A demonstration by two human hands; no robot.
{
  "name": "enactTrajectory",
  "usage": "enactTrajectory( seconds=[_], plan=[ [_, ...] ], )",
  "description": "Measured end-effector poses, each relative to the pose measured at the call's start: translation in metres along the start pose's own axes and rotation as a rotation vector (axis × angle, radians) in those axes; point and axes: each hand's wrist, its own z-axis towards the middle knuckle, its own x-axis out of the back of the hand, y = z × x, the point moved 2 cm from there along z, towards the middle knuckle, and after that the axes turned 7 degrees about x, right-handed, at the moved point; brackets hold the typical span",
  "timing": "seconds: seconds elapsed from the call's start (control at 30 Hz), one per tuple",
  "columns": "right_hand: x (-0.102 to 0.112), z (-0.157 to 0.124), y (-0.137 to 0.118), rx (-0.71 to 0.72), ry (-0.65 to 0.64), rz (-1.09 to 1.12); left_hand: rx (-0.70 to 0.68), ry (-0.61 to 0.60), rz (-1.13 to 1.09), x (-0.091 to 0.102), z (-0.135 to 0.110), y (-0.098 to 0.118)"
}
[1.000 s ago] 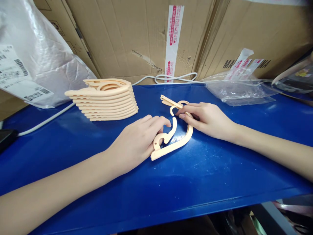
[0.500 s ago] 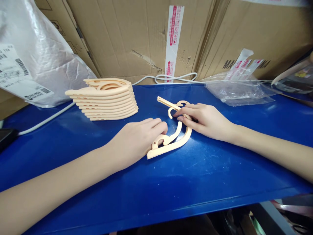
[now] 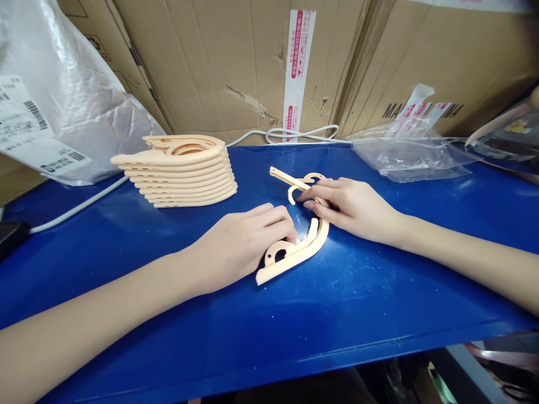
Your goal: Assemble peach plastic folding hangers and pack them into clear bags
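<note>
A cream plastic folding clothes hanger (image 3: pixel 309 251) lies on the blue tabletop, its near arm angled toward me. My left hand (image 3: pixel 250 238) has its fingers curled down at the near arm, by the inner curved piece; the fingertips are partly hidden. The fingers of my right hand (image 3: pixel 351 206) are closed on the hanger at its far arm, where a small hook sticks out to the left. To the left stands a neat stack of folded cream hangers (image 3: pixel 185 177), apart from both hands.
Cardboard boxes (image 3: pixel 219 67) line the back of the blue table (image 3: pixel 357 314). A grey plastic parcel bag (image 3: pixel 84 101) leans at the left, beside a white cable (image 3: pixel 80 209). Clear plastic packaging (image 3: pixel 408 154) lies at the back right, and a black object (image 3: pixel 12 238) at the left edge.
My left hand has shifted slightly right. The hanger's near arm has come a little toward me, and its inner curved piece now lies closer against the outer arm. My right hand stays put.
</note>
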Motion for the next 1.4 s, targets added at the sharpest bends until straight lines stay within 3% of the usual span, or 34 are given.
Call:
enactTrajectory(
  seconds=[0.23, 0.47, 0.8, 0.97, 1.17, 1.4],
  plan=[
    [0.002, 0.001, -0.002, -0.019, -0.006, -0.014, -0.009, -0.025, -0.104, 0.005, 0.001, 0.014],
    [0.002, 0.000, -0.001, 0.000, -0.044, 0.011, -0.047, -0.010, -0.011, 0.003, 0.000, 0.016],
    [0.006, -0.001, 0.002, 0.165, -0.109, -0.020, 0.013, 0.185, 0.260, 0.006, 0.002, 0.006],
    [0.007, -0.001, -0.002, 0.197, -0.136, -0.021, 0.120, 0.248, 0.351, 0.010, 0.002, 0.002],
    [0.006, -0.002, -0.006, 0.222, -0.163, -0.015, 0.303, 0.192, 0.160, 0.007, 0.002, 0.000],
    [0.005, -0.004, -0.015, 0.266, -0.139, 0.079, 0.451, 0.229, 0.097, 0.007, -0.001, 0.003]
  ],
)
